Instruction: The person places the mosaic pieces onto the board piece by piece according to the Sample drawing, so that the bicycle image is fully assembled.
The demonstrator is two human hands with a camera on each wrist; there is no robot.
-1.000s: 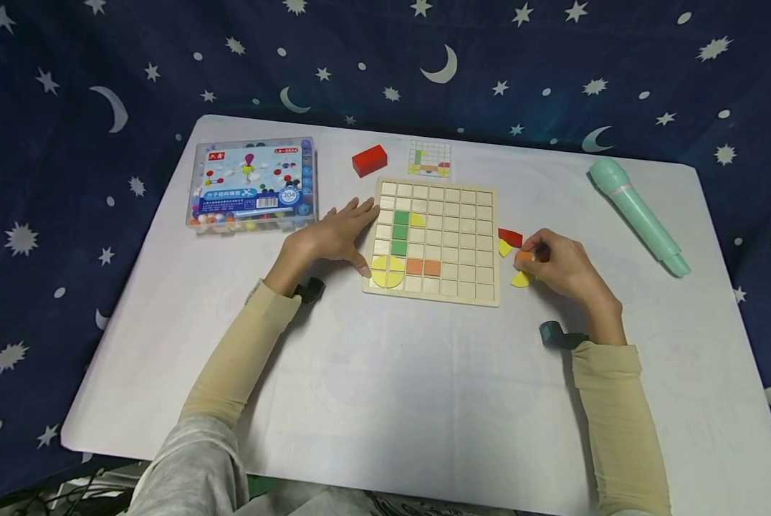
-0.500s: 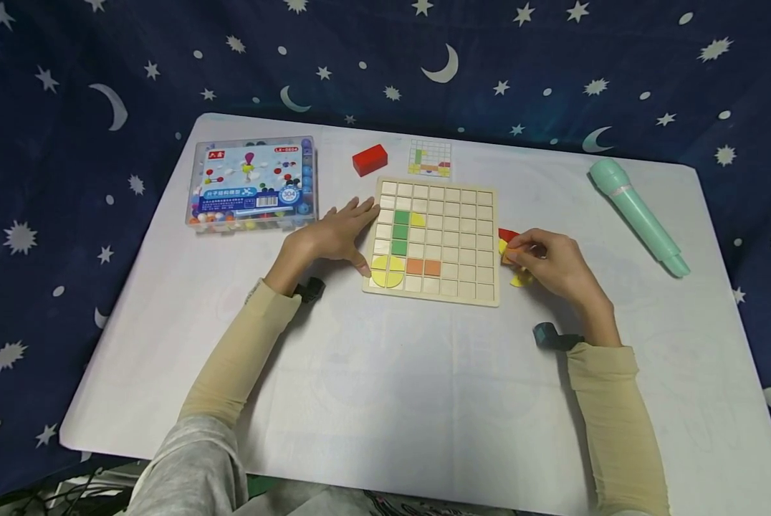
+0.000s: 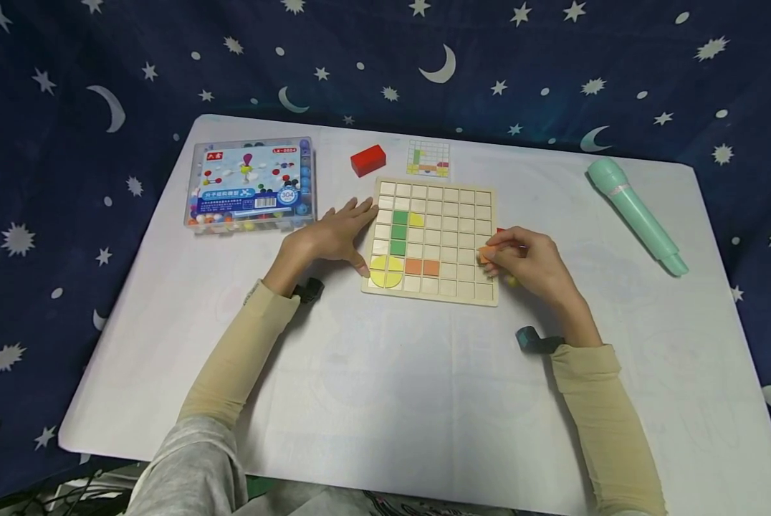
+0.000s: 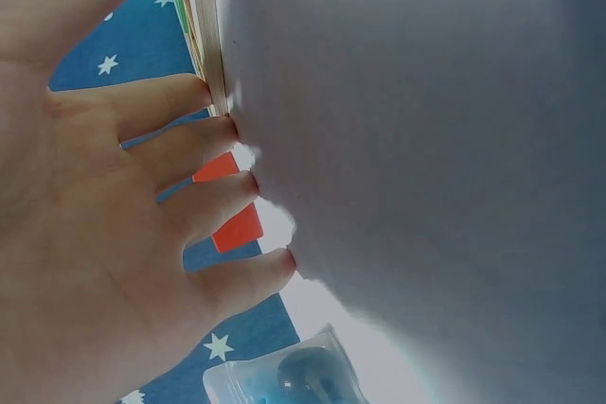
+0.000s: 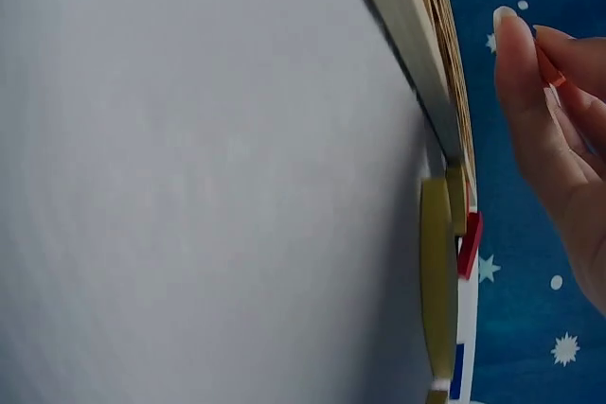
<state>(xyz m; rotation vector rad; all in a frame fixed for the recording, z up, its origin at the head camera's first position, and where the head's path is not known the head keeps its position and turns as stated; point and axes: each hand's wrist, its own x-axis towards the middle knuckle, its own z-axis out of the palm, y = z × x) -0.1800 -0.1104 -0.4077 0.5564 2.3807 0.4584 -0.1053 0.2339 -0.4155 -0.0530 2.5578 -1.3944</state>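
Observation:
A wooden grid board lies mid-table with green square tiles, a yellow quarter-round tile, orange tiles and a yellow circle of quarter pieces on it. My left hand rests with spread, straight fingers against the board's left edge. Over the right edge my right hand pinches an orange tile between thumb and fingers; the right wrist view shows this tile edge-on. Beside the board, a red piece and yellow pieces are partly hidden by my right hand in the head view.
Behind the board lie a printed pattern card and a red block. A clear box of coloured balls stands at the back left. A mint-green microphone-shaped object lies at the right on the white table.
My right hand has moved left with the orange tile, from beside the board to over its right edge. The left hand has stayed in place.

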